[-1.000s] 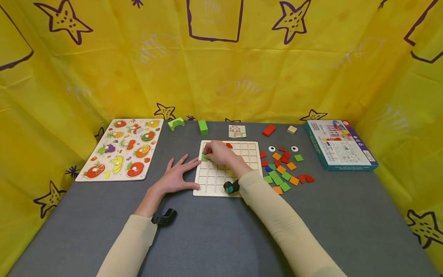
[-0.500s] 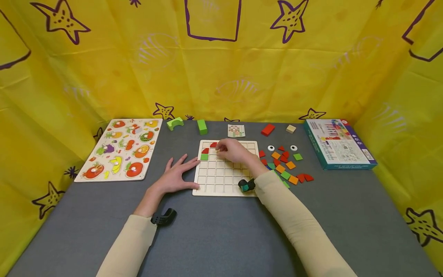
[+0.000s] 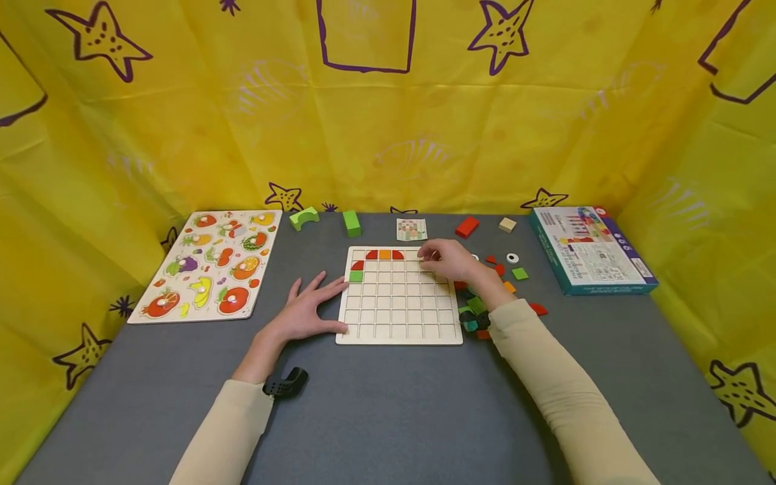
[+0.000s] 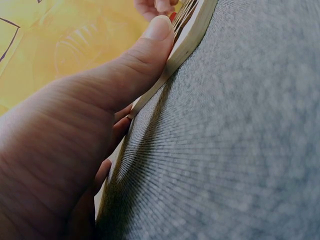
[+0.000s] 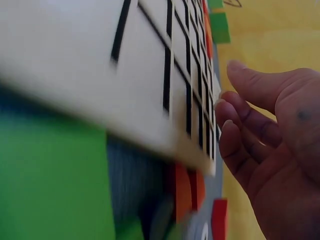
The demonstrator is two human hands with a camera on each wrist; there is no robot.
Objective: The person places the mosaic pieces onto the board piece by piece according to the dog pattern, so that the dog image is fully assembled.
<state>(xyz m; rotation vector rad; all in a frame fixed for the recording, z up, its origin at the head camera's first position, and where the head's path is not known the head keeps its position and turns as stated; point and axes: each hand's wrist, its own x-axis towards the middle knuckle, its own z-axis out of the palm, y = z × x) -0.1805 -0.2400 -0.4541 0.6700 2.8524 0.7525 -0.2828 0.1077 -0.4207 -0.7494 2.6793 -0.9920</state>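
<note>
My left hand [image 3: 309, 310] lies spread on the grey table, its fingers and thumb touching the left edge of a pale wooden grid board [image 3: 400, 303]. In the left wrist view, the thumb [image 4: 135, 65] rests against the board's edge. Near the board's top right corner hovers my right hand [image 3: 451, 261]; the right wrist view shows its fingers [image 5: 232, 145] loosely bent, apart from the thumb, holding nothing. At the board's upper left are an orange square [image 3: 384, 254] between two red quarter-round pieces, another red piece [image 3: 358, 266], and a green square [image 3: 356, 276].
Loose coloured tiles [image 3: 520, 273] lie right of the board, partly hidden by the right arm. Behind it are a picture card [image 3: 411, 230], a red block [image 3: 467, 227] and green blocks [image 3: 351, 223]. A fruit puzzle [image 3: 209, 269] lies left, a box [image 3: 594, 252] right.
My right hand has moved rightward across the board from its upper left, uncovering the red pieces, the green square and the orange square. The left hand keeps its place at the board's edge.
</note>
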